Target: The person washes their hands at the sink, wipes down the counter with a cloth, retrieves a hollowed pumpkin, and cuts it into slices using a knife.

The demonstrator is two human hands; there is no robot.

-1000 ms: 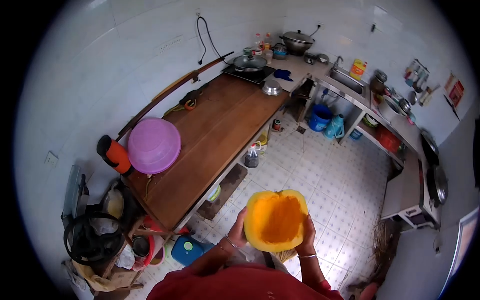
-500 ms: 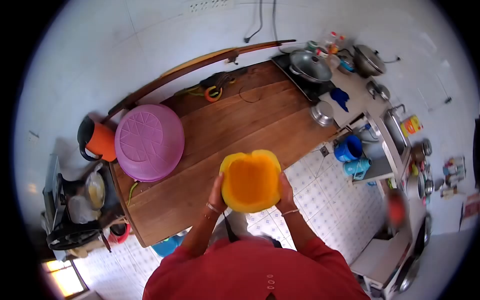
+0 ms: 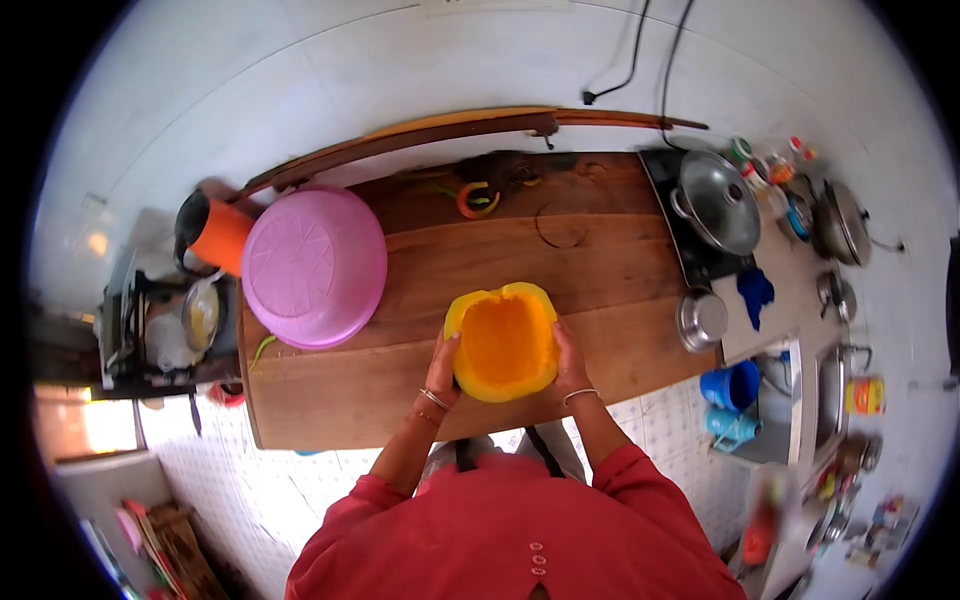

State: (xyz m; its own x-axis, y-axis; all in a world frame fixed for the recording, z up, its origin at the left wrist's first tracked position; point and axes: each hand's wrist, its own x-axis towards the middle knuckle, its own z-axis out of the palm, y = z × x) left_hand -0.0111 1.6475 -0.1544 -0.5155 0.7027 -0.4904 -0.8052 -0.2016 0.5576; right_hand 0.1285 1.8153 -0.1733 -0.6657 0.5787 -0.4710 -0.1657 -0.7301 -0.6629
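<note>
Two hands, the left hand (image 3: 442, 370) and the right hand (image 3: 571, 364), clamp a hollowed pumpkin piece (image 3: 505, 345) from opposite sides, fingers against its rind, the tips underneath hidden. It shows against the near part of the wooden table (image 3: 630, 345); whether the two touch I cannot tell. It is probably heavy and stiff, its inner flesh slick, so the outer rind, cupped on both sides, looks the surest hold.

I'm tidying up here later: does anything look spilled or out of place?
A thin green scrap lies loose on the wooden table beside the pink basin, and a dark blue cloth sits crumpled on the counter; both look left lying about. No spill shows near the cut pumpkin.
</note>
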